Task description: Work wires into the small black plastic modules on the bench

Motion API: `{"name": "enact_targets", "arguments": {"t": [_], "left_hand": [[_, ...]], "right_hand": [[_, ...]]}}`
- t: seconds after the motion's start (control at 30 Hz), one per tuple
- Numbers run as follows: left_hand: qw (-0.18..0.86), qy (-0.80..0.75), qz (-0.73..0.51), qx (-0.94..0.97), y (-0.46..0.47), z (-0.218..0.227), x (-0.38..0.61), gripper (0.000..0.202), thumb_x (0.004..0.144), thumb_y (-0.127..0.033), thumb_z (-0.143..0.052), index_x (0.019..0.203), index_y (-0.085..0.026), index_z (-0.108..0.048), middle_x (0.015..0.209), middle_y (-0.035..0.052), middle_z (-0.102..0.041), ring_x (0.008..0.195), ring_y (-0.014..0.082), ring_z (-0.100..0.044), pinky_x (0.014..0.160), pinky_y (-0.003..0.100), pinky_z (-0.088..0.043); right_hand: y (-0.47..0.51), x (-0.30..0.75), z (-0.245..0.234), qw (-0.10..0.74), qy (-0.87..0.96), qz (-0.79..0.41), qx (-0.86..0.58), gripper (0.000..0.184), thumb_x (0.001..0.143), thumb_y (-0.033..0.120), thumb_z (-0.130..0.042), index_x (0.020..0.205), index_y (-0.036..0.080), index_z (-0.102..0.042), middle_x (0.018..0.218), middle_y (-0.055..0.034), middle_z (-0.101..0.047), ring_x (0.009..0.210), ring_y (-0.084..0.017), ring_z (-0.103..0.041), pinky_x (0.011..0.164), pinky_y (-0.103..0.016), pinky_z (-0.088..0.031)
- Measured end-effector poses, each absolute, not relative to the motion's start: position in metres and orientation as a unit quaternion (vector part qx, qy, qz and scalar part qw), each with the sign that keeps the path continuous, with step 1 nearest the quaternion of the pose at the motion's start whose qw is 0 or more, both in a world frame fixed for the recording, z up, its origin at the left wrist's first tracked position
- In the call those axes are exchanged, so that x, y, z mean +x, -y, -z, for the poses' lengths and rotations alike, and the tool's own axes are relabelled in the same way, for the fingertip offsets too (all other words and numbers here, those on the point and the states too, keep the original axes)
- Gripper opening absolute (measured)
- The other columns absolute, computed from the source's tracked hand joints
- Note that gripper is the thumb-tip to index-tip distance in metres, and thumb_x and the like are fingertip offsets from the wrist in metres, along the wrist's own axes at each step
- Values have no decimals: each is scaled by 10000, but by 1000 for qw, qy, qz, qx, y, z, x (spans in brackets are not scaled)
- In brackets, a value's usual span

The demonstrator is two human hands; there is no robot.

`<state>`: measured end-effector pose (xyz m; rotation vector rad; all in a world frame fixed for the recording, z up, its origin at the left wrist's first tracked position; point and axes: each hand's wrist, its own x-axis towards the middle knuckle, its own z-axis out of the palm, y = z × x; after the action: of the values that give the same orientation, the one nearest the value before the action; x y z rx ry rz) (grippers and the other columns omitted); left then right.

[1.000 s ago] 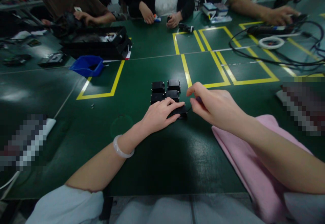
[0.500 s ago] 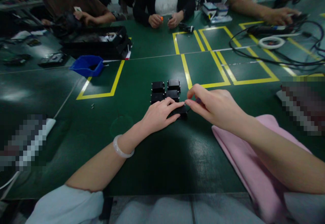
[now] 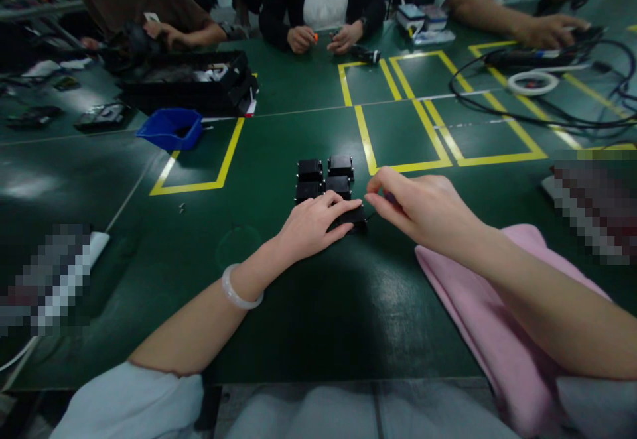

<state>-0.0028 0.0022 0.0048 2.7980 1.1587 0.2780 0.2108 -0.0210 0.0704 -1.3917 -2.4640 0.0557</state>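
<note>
Several small black box-shaped parts with shiny screw ends at their sides stand close together on the green table, among them a far-right black part (image 3: 340, 166) and a far-left black part (image 3: 309, 169). My left hand (image 3: 314, 227) lies over the near end of the group. Its thumb and forefinger hold the nearest black box-shaped part (image 3: 356, 216) by its sides, and the hand covers much of it. Just right of that part, my right hand (image 3: 415, 203) is closed in a pinch. A thin dark tip shows below its fingers; the rest is hidden by the hand.
A pink cloth (image 3: 462, 280) lies under my right forearm. To the left are tiny metal pieces (image 3: 182, 207) and a blue bin (image 3: 172, 128). Black trays (image 3: 199, 84) stand behind it. A black cable (image 3: 527, 117) loops at the right. Co-workers sit across the table.
My right fingertips have shifted very slightly beside the nearest black part. My left hand and the black parts stay in place.
</note>
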Motion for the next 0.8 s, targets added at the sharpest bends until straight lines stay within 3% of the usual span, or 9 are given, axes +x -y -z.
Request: {"name": "enact_targets", "arguments": {"t": [0.13, 0.33, 0.53, 0.7, 0.8], "left_hand": [[48, -379, -88, 920, -2, -6, -3, 426, 968, -406, -431, 1377, -288, -430, 1180, 47, -555, 897, 174, -593, 743, 296, -473], [53, -381, -92, 919, -2, -6, -2, 420, 963, -402, -441, 1365, -279, -442, 1185, 53, -558, 918, 181, -599, 763, 301, -477], [47, -381, -82, 920, -2, -7, -2, 429, 968, -409, -428, 1381, -293, -424, 1187, 44, -552, 905, 179, -596, 761, 305, -478], [46, -383, -87, 918, -2, -5, -2, 430, 965, -417, -435, 1374, -285, -433, 1187, 47, -559, 906, 183, -598, 768, 307, -475], [47, -383, -86, 919, -2, -6, -2, 428, 964, -415, -435, 1372, -287, -435, 1189, 51, -557, 905, 180, -597, 766, 302, -472]], "right_hand": [[22, 211, -72, 166, 854, -34, -492, 221, 921, 277, -390, 1065, 174, -522, 665, 18, -603, 538, -129, -539, 537, -237, -278], [22, 212, -72, 160, 860, -17, -485, 260, 949, 380, -379, 999, 183, -540, 640, 13, -598, 528, -129, -526, 532, -240, -259], [22, 210, -72, 170, 853, -18, -494, 239, 925, 268, -390, 1103, 162, -509, 678, 13, -610, 539, -132, -540, 527, -237, -274], [22, 211, -71, 163, 857, -9, -489, 265, 947, 383, -391, 1035, 177, -534, 657, 11, -612, 533, -134, -537, 525, -239, -260], [22, 211, -70, 158, 856, -6, -491, 243, 948, 347, -377, 1023, 180, -537, 646, 11, -608, 522, -128, -525, 528, -237, -257]]}}
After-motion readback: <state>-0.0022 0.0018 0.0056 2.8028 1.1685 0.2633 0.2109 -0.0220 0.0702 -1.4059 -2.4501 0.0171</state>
